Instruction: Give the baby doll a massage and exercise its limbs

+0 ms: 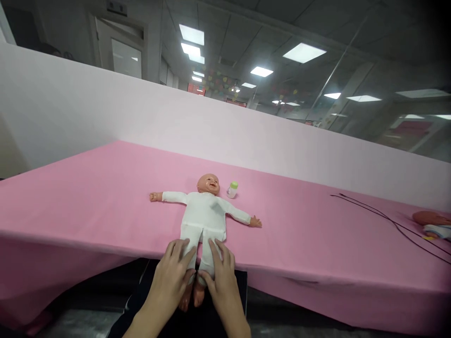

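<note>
A baby doll (pixel 204 211) in a white top and white trousers lies on its back on the pink-covered table (pixel 299 225), arms stretched out to both sides. Its lower legs and bare feet stick out past the front edge. My left hand (pixel 172 270) is around the trouser leg on the left, with the thumb near the ankle. Around the other leg is my right hand (pixel 221 267), its thumb on the inner side of the lower leg. A small bottle (pixel 232 189) with a green cap stands beside the doll's head.
Dark thin cables (pixel 380 213) run across the right part of the table. At the far right edge lies another doll-like object (pixel 431 218), partly cut off. A low white wall (pixel 246 136) closes the table's back side, with glass above it.
</note>
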Motion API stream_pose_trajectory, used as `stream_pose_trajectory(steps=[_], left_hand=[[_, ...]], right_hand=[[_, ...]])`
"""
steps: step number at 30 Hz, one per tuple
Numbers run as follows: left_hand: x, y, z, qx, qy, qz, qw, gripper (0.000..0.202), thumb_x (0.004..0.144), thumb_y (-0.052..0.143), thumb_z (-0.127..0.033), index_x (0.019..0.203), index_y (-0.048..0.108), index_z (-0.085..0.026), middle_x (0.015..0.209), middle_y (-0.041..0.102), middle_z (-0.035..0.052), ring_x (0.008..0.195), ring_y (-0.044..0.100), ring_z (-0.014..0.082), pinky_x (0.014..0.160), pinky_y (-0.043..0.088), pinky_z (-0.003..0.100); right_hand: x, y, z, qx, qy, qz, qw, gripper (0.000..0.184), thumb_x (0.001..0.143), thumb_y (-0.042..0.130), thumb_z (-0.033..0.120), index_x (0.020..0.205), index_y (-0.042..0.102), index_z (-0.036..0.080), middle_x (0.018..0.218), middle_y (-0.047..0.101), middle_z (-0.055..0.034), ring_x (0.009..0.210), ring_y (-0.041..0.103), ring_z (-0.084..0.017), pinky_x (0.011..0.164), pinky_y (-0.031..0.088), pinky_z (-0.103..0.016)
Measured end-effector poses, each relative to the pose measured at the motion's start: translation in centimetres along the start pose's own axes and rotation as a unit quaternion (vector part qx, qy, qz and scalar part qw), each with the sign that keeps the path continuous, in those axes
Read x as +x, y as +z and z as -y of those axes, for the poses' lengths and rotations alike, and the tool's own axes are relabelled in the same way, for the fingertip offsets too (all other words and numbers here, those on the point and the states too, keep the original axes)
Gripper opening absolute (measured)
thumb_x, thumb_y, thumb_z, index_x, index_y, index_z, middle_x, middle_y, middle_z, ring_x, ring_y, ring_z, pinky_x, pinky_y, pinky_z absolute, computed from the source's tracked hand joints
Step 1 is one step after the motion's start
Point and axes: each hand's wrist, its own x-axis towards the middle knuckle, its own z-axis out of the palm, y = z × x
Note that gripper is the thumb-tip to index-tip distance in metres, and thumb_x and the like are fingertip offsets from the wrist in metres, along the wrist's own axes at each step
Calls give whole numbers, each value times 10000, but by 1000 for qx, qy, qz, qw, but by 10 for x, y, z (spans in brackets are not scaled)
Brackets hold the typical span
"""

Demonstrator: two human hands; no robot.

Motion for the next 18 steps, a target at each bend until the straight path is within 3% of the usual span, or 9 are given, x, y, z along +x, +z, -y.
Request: stream_pose_trajectory(steps=[3,5,11,15,18], left_hand=[[3,3,2,10,-1,11,1000,513,929,572,-99,1370,661,-346,1363,643,56,1234,575,271,984,556,385],[6,0,7,22,-5,36,999,528,917,557,-78,1352,674,-354,1367,659,51,1216,601,268,968,562,380],[2,4,20,51,52,51,996,768,752,554,53,1420,624,-320,1518,589,75,1373,560,288,1097,514,404],[4,2,11,50,-8,58,997,763,752,541,59,1391,646,-345,1462,626,67,1270,614,271,980,557,375],[7,-7,6,27,-24,69,997,726,752,572,53,1353,673,-343,1406,655,56,1254,616,256,989,535,366]], right_hand=[[1,4,3,6,8,-4,1000,720,885,586,113,1566,472,319,1556,533,-73,1416,501,-292,1202,445,-520],[1,2,3,-2,3,9,1000,783,849,575,75,1578,452,331,1570,527,-60,1433,490,-291,1209,438,-516],[-4,-1,1,-16,-13,39,999,1049,658,511,-25,1630,349,333,1671,393,-32,1516,389,-286,1227,411,-495],[-2,6,6,5,19,3,1000,949,686,506,1,1582,443,308,1593,496,-49,1428,477,-289,1203,436,-502],[0,4,10,11,24,4,1000,891,700,526,-2,1548,495,269,1563,528,-61,1419,478,-284,1203,439,-469]])
